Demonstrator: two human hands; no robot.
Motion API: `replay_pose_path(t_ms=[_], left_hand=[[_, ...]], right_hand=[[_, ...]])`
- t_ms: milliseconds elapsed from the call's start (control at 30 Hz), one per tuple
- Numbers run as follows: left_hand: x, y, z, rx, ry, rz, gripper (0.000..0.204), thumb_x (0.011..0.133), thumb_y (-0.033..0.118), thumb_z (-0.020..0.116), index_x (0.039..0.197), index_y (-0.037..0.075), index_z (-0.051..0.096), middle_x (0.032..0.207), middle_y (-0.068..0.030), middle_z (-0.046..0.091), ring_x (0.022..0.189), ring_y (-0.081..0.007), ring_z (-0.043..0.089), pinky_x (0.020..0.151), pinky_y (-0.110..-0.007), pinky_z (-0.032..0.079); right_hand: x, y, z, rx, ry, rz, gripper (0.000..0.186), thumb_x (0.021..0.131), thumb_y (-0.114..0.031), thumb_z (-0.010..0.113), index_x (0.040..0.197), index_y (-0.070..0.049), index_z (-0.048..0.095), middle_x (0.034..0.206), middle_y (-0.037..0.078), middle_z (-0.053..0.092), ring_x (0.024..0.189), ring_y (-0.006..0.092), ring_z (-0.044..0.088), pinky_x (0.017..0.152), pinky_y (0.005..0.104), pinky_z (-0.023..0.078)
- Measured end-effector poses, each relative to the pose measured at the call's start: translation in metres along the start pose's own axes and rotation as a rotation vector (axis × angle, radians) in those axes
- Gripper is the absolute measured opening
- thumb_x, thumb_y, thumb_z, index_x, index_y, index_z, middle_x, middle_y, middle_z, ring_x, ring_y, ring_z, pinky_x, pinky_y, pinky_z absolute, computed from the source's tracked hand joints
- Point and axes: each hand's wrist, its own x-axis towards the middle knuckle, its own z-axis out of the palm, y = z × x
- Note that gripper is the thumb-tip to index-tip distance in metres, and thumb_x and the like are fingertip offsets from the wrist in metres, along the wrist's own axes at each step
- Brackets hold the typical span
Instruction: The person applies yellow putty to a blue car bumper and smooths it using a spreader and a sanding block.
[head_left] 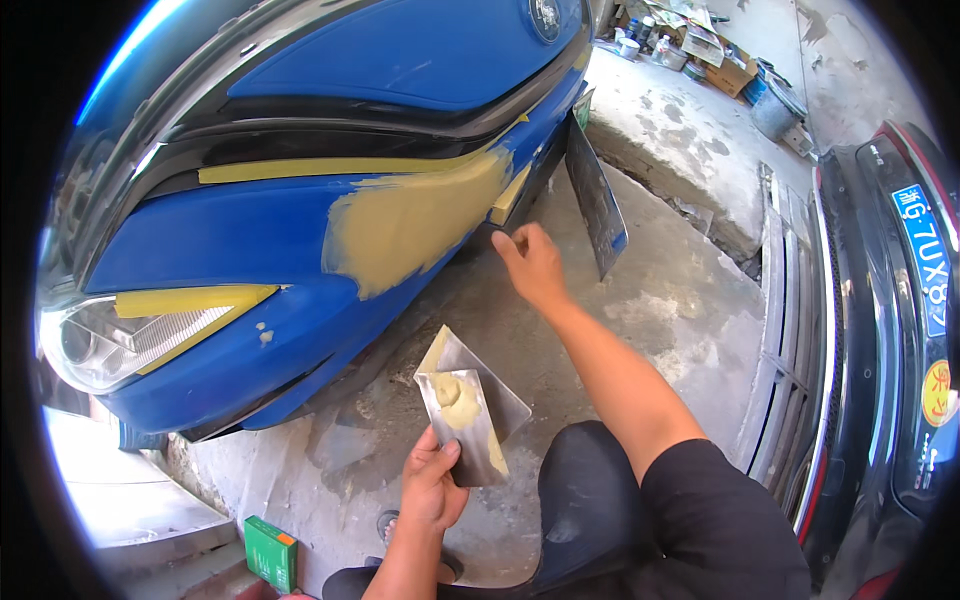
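In front of me is a car's blue front bumper, with a broad patch of beige putty smeared over its upper side. My left hand grips two thin metal putty spreaders, one overlapping the other at an angle. A soft lump of putty sits on the upper spreader. At the bumper's lower opening, just beyond the putty patch, my right hand is closed, thumb and fingers drawn together close to the dark edge. Whatever is in those fingers, if anything, cannot be made out.
Yellow masking tape runs along the upper seam and around the headlight. A dark plate juts from the bumper. A dark car stands at the right beside a metal grating. A green box lies lower left.
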Motion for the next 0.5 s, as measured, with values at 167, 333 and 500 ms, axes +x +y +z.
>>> replay_pose_path(t_ms=[167, 333, 500], left_hand=[[-0.01, -0.007, -0.002, 0.032, 0.072, 0.018, 0.045, 0.086, 0.002, 0.058, 0.13, 0.001, 0.048, 0.121, -0.0101, 0.06, 0.111, -0.0225, 0.059, 0.098, -0.038, 0.045], [-0.009, -0.01, -0.004, 0.046, 0.085, 0.027, 0.044, 0.086, 0.002, 0.057, 0.13, 0.001, 0.049, 0.121, -0.0103, 0.06, 0.111, -0.0229, 0.059, 0.099, -0.038, 0.045], [-0.004, -0.01, -0.005, 0.021, 0.055, 0.028, 0.042, 0.088, -0.001, 0.055, 0.129, -0.001, 0.049, 0.124, -0.0114, 0.058, 0.113, -0.0225, 0.057, 0.1, -0.037, 0.044]], right_hand=[[0.026, 0.014, 0.013, -0.172, 0.139, -0.133, 0.035, 0.086, -0.037, 0.065, 0.082, -0.006, 0.049, 0.078, 0.014, 0.056, 0.071, 0.037, 0.058, 0.061, 0.0453, 0.045], [0.029, 0.016, 0.019, -0.267, 0.141, -0.144, 0.033, 0.084, -0.034, 0.066, 0.08, -0.005, 0.051, 0.08, 0.015, 0.057, 0.073, 0.0388, 0.059, 0.061, 0.0481, 0.046], [0.033, 0.016, 0.013, -0.29, 0.093, -0.184, 0.031, 0.081, -0.031, 0.068, 0.078, -0.005, 0.052, 0.08, 0.015, 0.059, 0.073, 0.0387, 0.059, 0.062, 0.048, 0.047]])
